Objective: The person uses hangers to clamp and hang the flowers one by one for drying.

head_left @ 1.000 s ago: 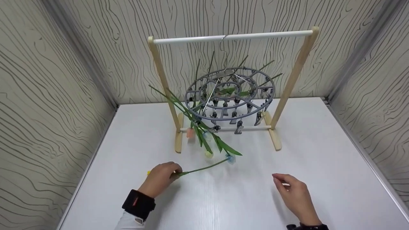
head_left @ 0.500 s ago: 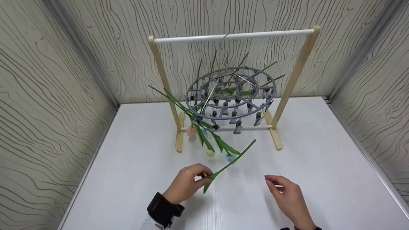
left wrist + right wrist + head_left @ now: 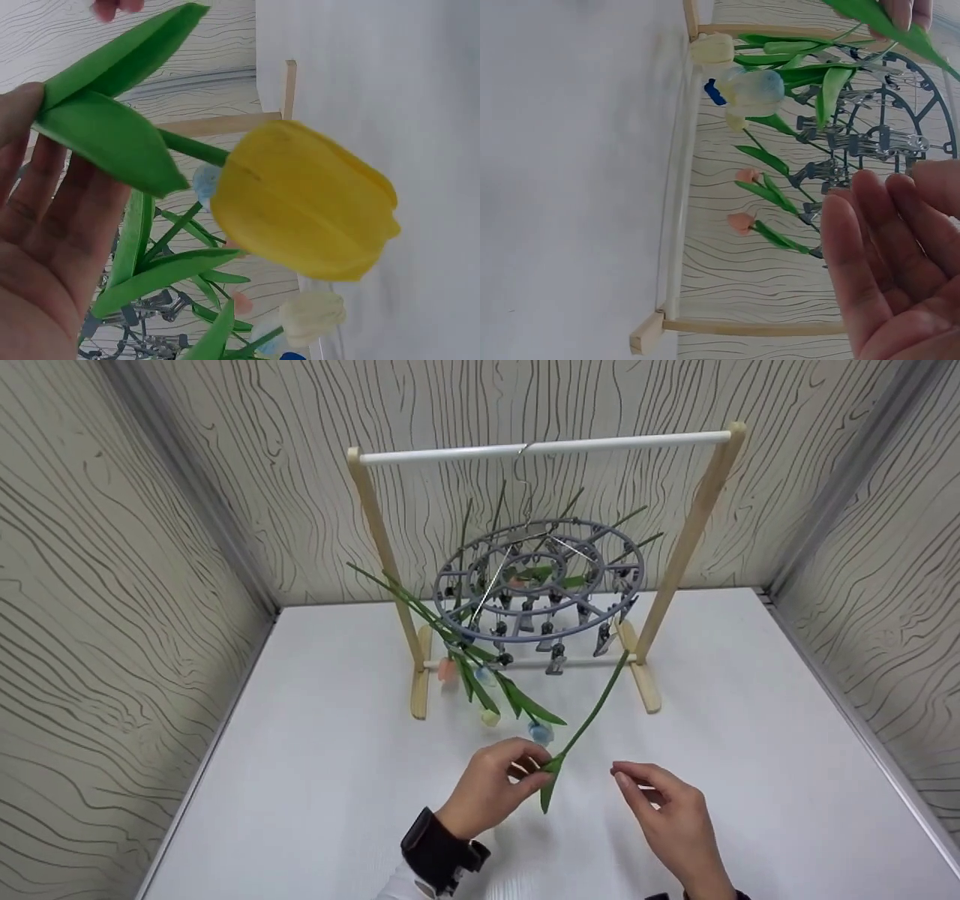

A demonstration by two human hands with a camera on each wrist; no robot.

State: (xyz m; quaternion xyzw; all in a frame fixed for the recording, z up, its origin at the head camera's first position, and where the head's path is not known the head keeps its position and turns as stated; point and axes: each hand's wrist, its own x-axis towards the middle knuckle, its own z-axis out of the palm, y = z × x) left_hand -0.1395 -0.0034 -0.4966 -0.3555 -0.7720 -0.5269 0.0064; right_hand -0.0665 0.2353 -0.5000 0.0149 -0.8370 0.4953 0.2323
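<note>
My left hand [image 3: 499, 780] pinches an artificial yellow tulip [image 3: 300, 202] where its green leaves [image 3: 112, 142] meet the stem. The bare stem [image 3: 600, 705] points up and away to the right. In the head view the left hand hides the blossom. To its right, my right hand [image 3: 671, 817] hovers with loosely bent fingers, the thumb near the index finger and nothing between them. Beyond both hands hangs a round grey clip hanger [image 3: 525, 640]. Other tulips hang blossom-down from it, among them a blue one [image 3: 540, 731], a pale yellow one [image 3: 490, 718] and a peach one [image 3: 447, 670].
The hanger hooks onto the white bar [image 3: 622, 441] of a wooden stand [image 3: 697, 525] at the back of the white table [image 3: 322, 757]. Several grey clips [image 3: 555, 660] dangle along its near side. Patterned panels [image 3: 112, 585] enclose the table at the back and sides.
My left hand has moved right with the yellow tulip, whose stem has swung round to point up toward the stand's right leg. My right hand has shifted slightly left.
</note>
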